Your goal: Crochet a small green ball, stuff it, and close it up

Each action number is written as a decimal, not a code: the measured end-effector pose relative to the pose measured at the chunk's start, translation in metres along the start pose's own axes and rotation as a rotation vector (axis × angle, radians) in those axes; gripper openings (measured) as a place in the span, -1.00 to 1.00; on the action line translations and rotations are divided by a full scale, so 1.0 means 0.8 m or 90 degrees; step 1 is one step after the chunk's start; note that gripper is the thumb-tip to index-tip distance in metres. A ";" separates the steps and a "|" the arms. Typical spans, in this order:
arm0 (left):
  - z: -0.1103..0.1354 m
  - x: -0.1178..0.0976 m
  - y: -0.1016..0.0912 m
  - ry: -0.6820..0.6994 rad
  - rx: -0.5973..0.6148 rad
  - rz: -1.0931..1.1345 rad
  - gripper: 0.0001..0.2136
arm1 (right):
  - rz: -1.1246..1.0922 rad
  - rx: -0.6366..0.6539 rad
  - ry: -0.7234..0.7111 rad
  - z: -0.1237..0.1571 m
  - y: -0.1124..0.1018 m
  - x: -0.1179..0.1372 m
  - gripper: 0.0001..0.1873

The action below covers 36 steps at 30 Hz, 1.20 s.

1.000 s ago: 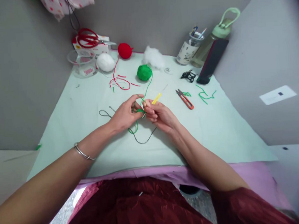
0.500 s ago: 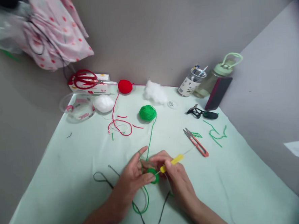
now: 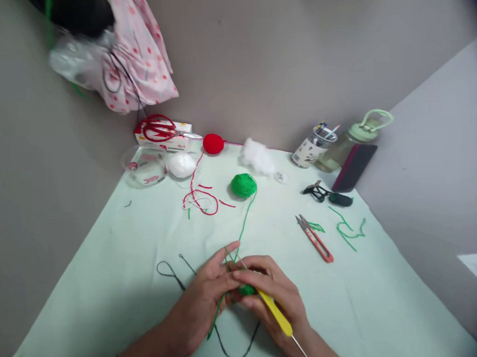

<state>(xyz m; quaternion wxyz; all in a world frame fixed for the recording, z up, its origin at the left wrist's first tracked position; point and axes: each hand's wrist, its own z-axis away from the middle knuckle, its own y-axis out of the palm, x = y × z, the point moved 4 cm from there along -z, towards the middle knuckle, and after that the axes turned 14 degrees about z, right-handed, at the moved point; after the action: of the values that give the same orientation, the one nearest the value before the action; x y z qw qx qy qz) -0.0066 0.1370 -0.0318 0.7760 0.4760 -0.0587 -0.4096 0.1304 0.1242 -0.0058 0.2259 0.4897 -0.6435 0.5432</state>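
The yellow-handled crochet hook [image 3: 274,311] has swung from two o'clock to five o'clock; right hand [image 3: 278,300] fingers pinch it, left hand [image 3: 207,296] fingers pinching the small green crocheted piece [image 3: 246,290] low on the surface, suggesting a fresh stitch.

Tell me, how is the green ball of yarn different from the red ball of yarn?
The green yarn ball sits out in the middle of the table; the red yarn ball sits at the back by the wall. The green one looks a bit bigger than the red one. The green ball's strand runs down to the left hand and right hand; the red ball's strand ends in a loose tangle on the cloth. Both are round wound balls.
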 end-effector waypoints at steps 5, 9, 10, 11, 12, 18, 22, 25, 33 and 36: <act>0.017 -0.026 0.023 0.097 0.139 -0.259 -0.40 | -0.037 -0.103 0.091 0.005 -0.024 0.013 -0.77; 0.040 -0.101 0.022 0.242 0.120 -0.423 -0.80 | -0.248 -0.166 0.225 -0.001 -0.062 0.006 -0.81; 0.048 -0.129 0.017 0.298 0.102 -0.415 -0.84 | -0.308 -0.186 0.250 -0.003 -0.070 0.005 -0.77; 0.055 -0.156 0.013 0.353 0.096 -0.408 -0.83 | -0.357 -0.200 0.273 -0.004 -0.078 0.004 -0.74; 0.061 -0.182 0.007 0.406 0.088 -0.413 -0.81 | -0.392 -0.206 0.288 -0.005 -0.083 0.005 -0.72; 0.069 -0.225 0.023 0.697 -0.087 -0.715 -0.80 | -0.430 -0.182 0.292 -0.007 -0.089 0.021 -0.64; 0.033 -0.130 0.077 0.614 0.044 -0.667 -0.51 | -0.400 -0.137 0.235 -0.011 -0.081 0.035 -0.63; 0.006 -0.059 0.107 0.284 0.287 -0.591 -0.38 | -0.356 -0.146 0.201 -0.009 -0.080 0.040 -0.64; 0.073 -0.101 0.148 0.485 0.112 -0.275 -0.40 | -0.312 -0.206 0.207 -0.002 -0.073 0.025 -0.74; 0.086 -0.104 0.156 0.721 0.186 -0.371 -0.37 | -0.326 -0.213 0.212 -0.003 -0.069 0.024 -0.75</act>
<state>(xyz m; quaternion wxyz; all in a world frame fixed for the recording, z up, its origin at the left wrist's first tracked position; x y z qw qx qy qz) -0.0224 0.1732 0.1286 0.4716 0.7149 0.4356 -0.2770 0.1702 0.1225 0.0371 0.5338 0.4960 -0.5341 0.4287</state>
